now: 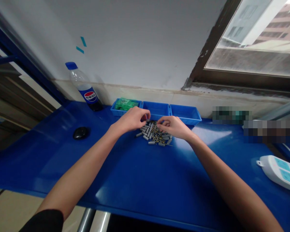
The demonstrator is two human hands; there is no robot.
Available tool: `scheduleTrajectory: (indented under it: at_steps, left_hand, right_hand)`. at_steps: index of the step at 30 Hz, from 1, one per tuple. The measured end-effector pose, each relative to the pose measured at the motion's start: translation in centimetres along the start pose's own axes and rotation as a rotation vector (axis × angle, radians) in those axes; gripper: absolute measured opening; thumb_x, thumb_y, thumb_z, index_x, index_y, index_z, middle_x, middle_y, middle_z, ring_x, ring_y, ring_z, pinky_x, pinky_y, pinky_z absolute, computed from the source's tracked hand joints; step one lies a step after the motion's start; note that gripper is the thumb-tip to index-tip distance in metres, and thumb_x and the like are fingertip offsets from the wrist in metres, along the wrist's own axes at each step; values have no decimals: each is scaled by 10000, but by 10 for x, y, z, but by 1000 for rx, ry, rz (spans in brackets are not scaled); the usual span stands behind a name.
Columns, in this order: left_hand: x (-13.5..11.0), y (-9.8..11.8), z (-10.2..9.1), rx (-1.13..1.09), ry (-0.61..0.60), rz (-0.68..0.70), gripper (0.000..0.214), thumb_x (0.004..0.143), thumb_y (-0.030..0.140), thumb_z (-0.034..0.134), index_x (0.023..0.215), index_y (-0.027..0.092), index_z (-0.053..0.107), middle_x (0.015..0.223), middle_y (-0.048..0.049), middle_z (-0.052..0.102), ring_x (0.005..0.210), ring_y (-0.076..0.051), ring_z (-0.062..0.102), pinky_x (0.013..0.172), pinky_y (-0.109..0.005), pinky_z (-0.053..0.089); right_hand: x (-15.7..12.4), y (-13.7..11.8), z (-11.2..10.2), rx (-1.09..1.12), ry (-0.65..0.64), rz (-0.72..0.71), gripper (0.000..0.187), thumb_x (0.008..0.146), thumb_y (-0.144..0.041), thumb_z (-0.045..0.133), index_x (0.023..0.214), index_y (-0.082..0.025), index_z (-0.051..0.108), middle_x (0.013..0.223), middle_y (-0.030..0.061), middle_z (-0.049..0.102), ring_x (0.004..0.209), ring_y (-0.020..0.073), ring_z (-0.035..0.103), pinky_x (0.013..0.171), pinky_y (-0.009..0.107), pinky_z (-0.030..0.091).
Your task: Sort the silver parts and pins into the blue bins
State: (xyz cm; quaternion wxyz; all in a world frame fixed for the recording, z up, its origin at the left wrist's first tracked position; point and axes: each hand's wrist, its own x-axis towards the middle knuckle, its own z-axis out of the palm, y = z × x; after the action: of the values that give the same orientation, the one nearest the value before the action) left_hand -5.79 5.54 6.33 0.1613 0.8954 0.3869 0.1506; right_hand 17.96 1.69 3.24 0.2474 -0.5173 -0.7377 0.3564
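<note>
A loose pile of grey plastic wall plugs (146,137) and thin brass-coloured screws (156,133) lies on the blue table, just in front of the blue bins. At the pile's upper left, my left hand (135,118) has its fingers curled towards the thumb. Something small and grey shows at those fingertips, too small to make out. My right hand (172,126) reaches over the pile's right side, thumb and forefinger pinched together above the screws. What sits in this pinch, if anything, is hidden.
Three joined blue bins (185,113) stand along the wall; the left one holds green packets (127,104). A cola bottle (87,90) stands at the back left, near a black mouse (81,133). On the right lies a white power strip (277,170) on the blue table (140,180).
</note>
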Motion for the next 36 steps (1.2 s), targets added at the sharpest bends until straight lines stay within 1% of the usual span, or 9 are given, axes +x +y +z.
scheduleTrajectory:
  at_steps: [3, 6, 11, 14, 17, 20, 24, 28, 36]
  left_hand:
    - [0, 7, -1, -248, -15, 82, 177, 814, 158, 664, 982, 156, 721, 865, -51, 773, 753, -151, 716, 698, -249, 526]
    - [1, 12, 1, -399, -34, 123, 177, 809, 192, 699, 982, 151, 706, 855, -50, 772, 748, -151, 730, 682, -240, 549]
    - [0, 15, 3, -458, -7, 114, 178, 805, 207, 724, 971, 148, 698, 836, -49, 768, 728, -148, 724, 680, -246, 556]
    - [1, 17, 2, -470, 16, 106, 161, 800, 217, 736, 937, 148, 685, 845, -52, 770, 732, -147, 720, 676, -241, 545]
    - [2, 13, 3, -373, 21, 85, 160, 809, 221, 729, 948, 147, 702, 829, -51, 769, 724, -151, 709, 671, -247, 525]
    - [4, 2, 7, -116, -18, 67, 168, 845, 208, 685, 984, 150, 759, 887, -80, 790, 783, -184, 718, 730, -288, 518]
    - [5, -9, 16, 149, -103, 26, 261, 852, 149, 623, 1028, 177, 813, 987, -116, 805, 874, -225, 738, 782, -318, 516]
    - [5, -10, 21, 245, -119, -28, 266, 824, 128, 622, 988, 186, 823, 969, -124, 801, 859, -237, 737, 750, -317, 520]
    - [5, -4, 24, 307, -90, -77, 189, 878, 157, 611, 959, 182, 779, 908, -115, 777, 812, -231, 726, 710, -300, 497]
  right_hand:
    - [1, 1, 2, 251, -24, 53, 210, 870, -323, 722, 1045, -208, 717, 789, 56, 792, 715, 210, 743, 681, 341, 579]
    - [0, -2, 0, 461, -44, 101, 233, 838, -328, 770, 1027, -206, 713, 861, 74, 805, 741, 195, 746, 719, 340, 602]
    - [-2, -6, -4, 645, -86, 127, 264, 805, -371, 821, 982, -191, 744, 892, 97, 803, 796, 193, 758, 773, 339, 615]
    - [-3, -6, -2, 653, -81, 92, 279, 784, -371, 845, 978, -191, 755, 880, 81, 797, 759, 168, 733, 757, 320, 604]
    - [-1, -4, 2, 585, 20, 77, 281, 769, -384, 853, 948, -188, 763, 783, 56, 770, 664, 152, 684, 707, 326, 590]
    - [3, -1, 4, 547, 188, 68, 300, 763, -390, 845, 965, -183, 762, 740, 53, 758, 675, 177, 696, 724, 358, 595]
    - [6, 3, 2, 567, 330, 62, 371, 760, -376, 824, 1078, -200, 746, 1027, 104, 806, 920, 234, 758, 833, 393, 613]
    - [6, 3, 0, 566, 317, 76, 371, 776, -356, 800, 1113, -212, 743, 1205, 119, 777, 992, 240, 756, 858, 397, 620]
    - [5, -2, -1, 545, 283, 98, 236, 800, -355, 771, 971, -195, 744, 1076, 114, 797, 854, 203, 749, 724, 325, 601]
